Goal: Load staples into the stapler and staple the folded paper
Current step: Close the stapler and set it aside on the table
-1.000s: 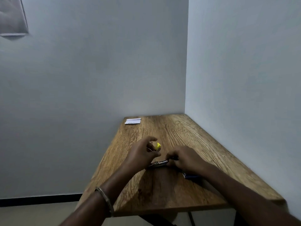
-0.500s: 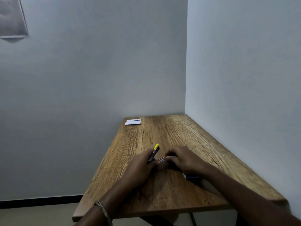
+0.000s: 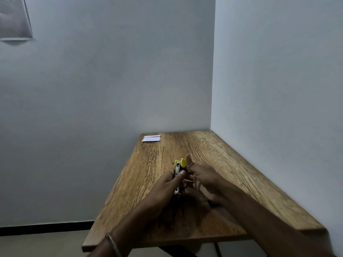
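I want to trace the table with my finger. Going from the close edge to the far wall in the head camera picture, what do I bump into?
Metal bangle on the left wrist → left hand gripping the small yellow-tipped metal stapler → folded white paper at the far left corner of the wooden table.

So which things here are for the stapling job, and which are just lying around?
For the job:
- stapler, held up in both hands: left hand, right hand
- folded paper, waiting at the far corner of the table

Just there:
- grey sheet on the wall
- bracelet on the left wrist
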Demonstrator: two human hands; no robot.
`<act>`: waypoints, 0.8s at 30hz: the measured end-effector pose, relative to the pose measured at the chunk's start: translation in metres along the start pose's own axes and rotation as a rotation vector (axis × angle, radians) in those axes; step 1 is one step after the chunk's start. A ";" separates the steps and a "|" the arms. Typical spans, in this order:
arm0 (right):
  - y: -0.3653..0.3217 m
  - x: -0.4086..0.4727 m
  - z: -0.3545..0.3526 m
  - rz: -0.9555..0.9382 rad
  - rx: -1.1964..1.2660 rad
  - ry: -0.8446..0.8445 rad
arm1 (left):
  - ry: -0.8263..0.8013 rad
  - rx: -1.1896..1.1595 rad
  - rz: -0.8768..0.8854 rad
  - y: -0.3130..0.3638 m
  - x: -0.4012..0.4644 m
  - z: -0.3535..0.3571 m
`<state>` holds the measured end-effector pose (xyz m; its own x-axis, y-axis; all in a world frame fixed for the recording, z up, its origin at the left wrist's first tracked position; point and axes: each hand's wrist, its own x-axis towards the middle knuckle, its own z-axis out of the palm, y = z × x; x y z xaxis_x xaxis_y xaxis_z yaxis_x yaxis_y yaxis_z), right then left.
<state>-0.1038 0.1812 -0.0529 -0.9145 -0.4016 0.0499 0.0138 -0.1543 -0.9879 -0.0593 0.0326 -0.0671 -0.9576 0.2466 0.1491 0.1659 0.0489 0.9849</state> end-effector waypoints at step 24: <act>0.021 0.014 0.016 -0.017 0.266 0.044 | 0.185 0.165 0.094 -0.013 0.002 0.008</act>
<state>-0.1098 0.1580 -0.0710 -0.9320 -0.3583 0.0538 0.0992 -0.3951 -0.9133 -0.0611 0.0405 -0.0802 -0.9604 0.0766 0.2678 0.2779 0.1948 0.9407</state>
